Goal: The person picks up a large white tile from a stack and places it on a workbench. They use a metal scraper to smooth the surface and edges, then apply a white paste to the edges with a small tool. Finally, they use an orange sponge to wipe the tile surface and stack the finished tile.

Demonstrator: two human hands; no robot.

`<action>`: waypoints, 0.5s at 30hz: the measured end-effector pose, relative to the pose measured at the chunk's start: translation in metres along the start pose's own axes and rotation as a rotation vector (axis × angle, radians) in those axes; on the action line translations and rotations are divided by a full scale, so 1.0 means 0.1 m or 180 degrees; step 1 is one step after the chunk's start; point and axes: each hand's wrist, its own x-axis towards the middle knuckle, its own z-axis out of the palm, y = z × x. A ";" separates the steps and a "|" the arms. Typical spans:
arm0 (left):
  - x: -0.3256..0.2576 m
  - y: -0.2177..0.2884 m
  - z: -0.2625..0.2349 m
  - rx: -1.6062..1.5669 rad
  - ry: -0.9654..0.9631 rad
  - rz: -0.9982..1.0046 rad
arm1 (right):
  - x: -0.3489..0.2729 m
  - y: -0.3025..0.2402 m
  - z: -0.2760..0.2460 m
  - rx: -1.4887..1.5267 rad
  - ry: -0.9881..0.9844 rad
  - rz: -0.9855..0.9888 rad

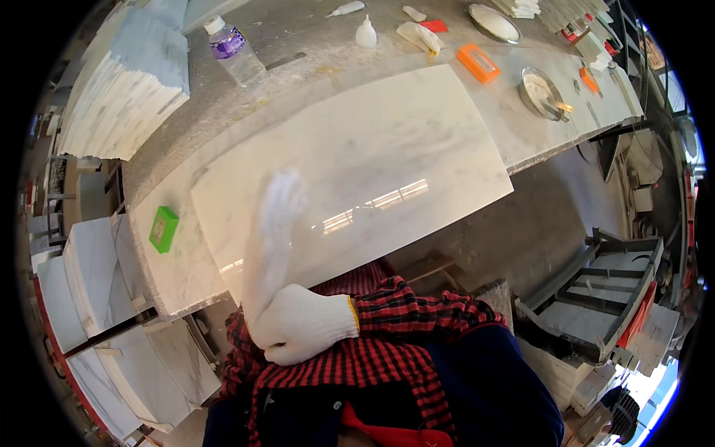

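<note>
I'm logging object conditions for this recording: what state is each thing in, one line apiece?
Left grip: gloved, motion-blurred
Right grip: gloved, curled; hold unclear
Large slab: lying flat, glossy
Clear bottle: capped, standing
Near squeeze bottle: upright
Far squeeze bottle: lying down
Metal bowl: uncovered, pale contents, tool inside
Round dish: uncovered, white contents
Upper-left slabs: stacked

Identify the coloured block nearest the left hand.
The green block, left of the left hand; the orange ones are farther off at right, past the slab.

Slab (357, 156): glossy, smooth stone. Right glove (302, 324): matt knit cloth. Bottle (237, 54): clear plastic. Counter (320, 45): matt, rough.
</note>
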 end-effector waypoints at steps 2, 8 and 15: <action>-0.03 -0.14 -0.28 0.0421 -0.0038 -0.0383 | -0.06 0.08 -0.11 0.0157 0.0244 0.0255; -0.33 0.02 -1.13 0.0676 0.2790 -0.1107 | -1.09 0.33 -1.36 -0.0709 0.2632 0.1928; -1.47 -0.14 -2.00 0.1931 0.2620 -0.2734 | -2.40 0.61 -1.99 -0.3227 0.2907 0.4156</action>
